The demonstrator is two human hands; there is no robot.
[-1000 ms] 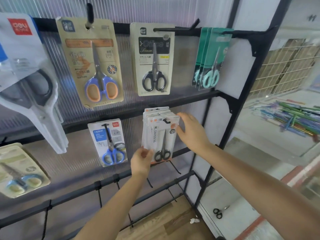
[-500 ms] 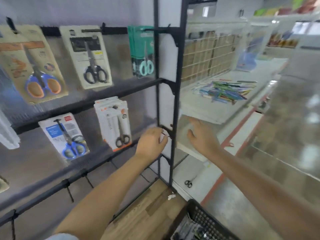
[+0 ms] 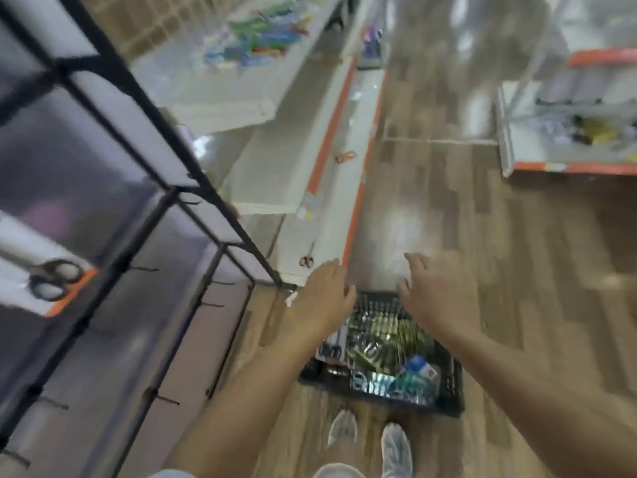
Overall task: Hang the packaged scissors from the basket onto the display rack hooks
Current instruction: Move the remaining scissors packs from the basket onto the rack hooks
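Observation:
A black plastic basket (image 3: pixel 451 384) stands on the wooden floor, holding several packaged scissors (image 3: pixel 375 350) in shiny wrappers. My left hand (image 3: pixel 327 298) and my right hand (image 3: pixel 431 294) both hover above the basket's far end, fingers spread and holding nothing. The black display rack (image 3: pixel 193 174) rises on the left, with bare hooks (image 3: pixel 144 269) on its lower bars. A white pack of black-handled scissors (image 3: pixel 48 281) hangs on the rack at the far left. The picture is blurred by motion.
A white shelf base with an orange strip (image 3: pixel 331 139) runs along the left of the aisle, with a loose pair of scissors (image 3: pixel 306 261) lying on it. Another white shelf unit (image 3: pixel 568 143) stands at the right. My shoes (image 3: pixel 372 439) are at the bottom.
My view has swung from the rack down to the floor. Both hands left the hung white pack and dropped down over the basket.

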